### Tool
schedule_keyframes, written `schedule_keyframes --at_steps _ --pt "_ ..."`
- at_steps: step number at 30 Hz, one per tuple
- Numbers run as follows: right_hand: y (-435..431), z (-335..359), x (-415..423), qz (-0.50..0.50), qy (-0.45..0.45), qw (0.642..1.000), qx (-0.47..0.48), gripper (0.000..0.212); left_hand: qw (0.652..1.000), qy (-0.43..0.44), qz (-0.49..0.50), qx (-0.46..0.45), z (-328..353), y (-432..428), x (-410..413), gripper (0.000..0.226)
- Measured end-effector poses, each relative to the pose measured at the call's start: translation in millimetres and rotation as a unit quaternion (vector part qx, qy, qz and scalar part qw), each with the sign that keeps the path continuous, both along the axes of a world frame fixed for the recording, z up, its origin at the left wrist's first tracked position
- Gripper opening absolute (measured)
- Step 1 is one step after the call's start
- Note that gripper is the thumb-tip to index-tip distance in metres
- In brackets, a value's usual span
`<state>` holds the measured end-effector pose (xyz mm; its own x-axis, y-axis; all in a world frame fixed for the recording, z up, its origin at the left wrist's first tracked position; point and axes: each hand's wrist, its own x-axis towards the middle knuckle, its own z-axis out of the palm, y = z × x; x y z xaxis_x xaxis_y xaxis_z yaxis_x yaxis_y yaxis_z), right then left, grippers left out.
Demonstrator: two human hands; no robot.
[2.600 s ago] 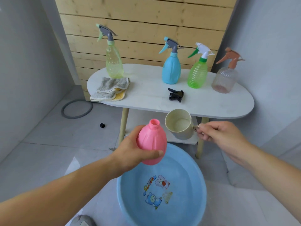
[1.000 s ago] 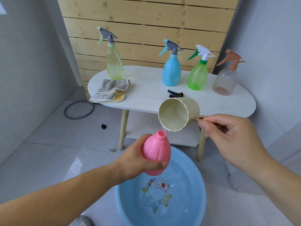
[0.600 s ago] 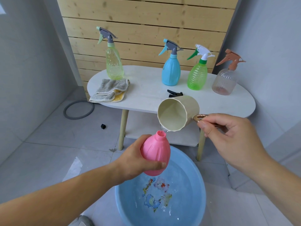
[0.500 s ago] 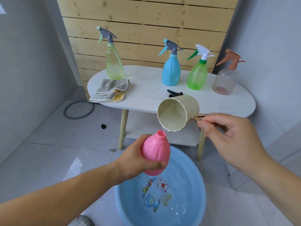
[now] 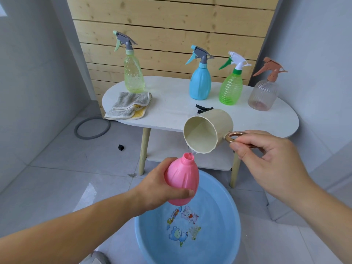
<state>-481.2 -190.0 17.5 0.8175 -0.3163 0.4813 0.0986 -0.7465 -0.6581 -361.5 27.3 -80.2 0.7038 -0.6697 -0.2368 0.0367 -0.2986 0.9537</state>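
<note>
Grips the pink bottle in the left hand, fingers and thumb curled round its bulbous body. Holds it uncapped, neck up and leaning slightly to the right, above the far-left part of the blue basin, clear of the rim. Pinches the copper-coloured ring handle of the beige cup between thumb and curled fingers of the right hand. Tips the cup nearly onto its side, mouth turned left and toward the camera, lowest point of the lip just above and to the right of the bottle's mouth. Shows a thin trickle of water between lip and mouth.

On the tiled floor, just in front of the white desk: the basin, with clear water over a cartoon print on its bottom.

On the desk, upright along the back, left to right: a yellow-green spray bottle, a blue spray bottle, a green spray bottle and a clear spray bottle with a brown trigger. In front of the yellow-green one, at the left edge: a folded grey and yellow cloth. In front of the blue one, partly hidden behind the cup: a loose black spray head. Under the desk top: a lower shelf. On the floor left of the desk: a grey ring and, nearer, a small black piece, well apart from the basin.
</note>
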Motion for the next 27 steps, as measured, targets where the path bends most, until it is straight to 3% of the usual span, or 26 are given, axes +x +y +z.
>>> schedule_keyframes --at_steps 27 --pt "-2.2 -7.3 2.2 0.016 -0.016 0.997 -0.078 0.018 1.000 -0.007 -0.002 0.004 -1.4 0.5 -0.1 0.078"
